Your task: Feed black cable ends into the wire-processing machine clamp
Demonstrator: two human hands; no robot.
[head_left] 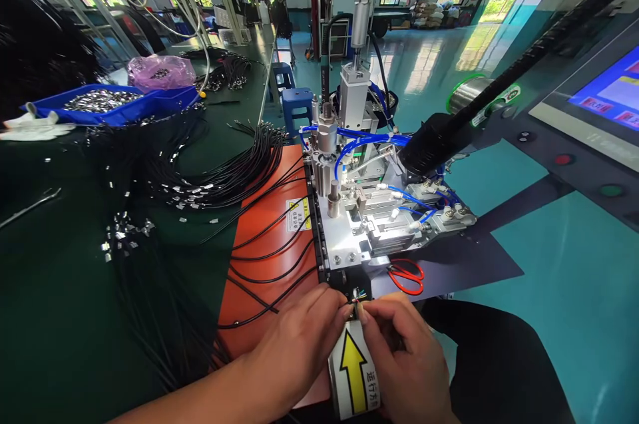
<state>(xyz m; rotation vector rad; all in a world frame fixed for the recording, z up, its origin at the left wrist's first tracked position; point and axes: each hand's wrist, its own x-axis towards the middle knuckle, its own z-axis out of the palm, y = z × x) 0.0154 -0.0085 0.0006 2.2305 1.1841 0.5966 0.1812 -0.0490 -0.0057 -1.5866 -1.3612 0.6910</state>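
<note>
My left hand (312,331) and my right hand (407,351) meet just in front of a metal machine (349,231). Both are closed, thumbs and forefingers pinching the end of a thin black cable. Fine coloured wires (359,294) fan out beyond the fingertips; the exact grip is partly hidden. Below the fingers sits a metal block with a yellow arrow label (353,371). Several black cables (274,277) run across an orange-red board (264,224) into the machine's left side, close to my left hand.
Red-handled scissors (407,277) lie right of my hands. Bundles of black cables (239,174) cover part of the green table (64,291). A blue tray (164,104) holds small metal parts. A wire spool (472,94) and a control panel (594,124) stand at right, with a thick black hose (444,138) overhead.
</note>
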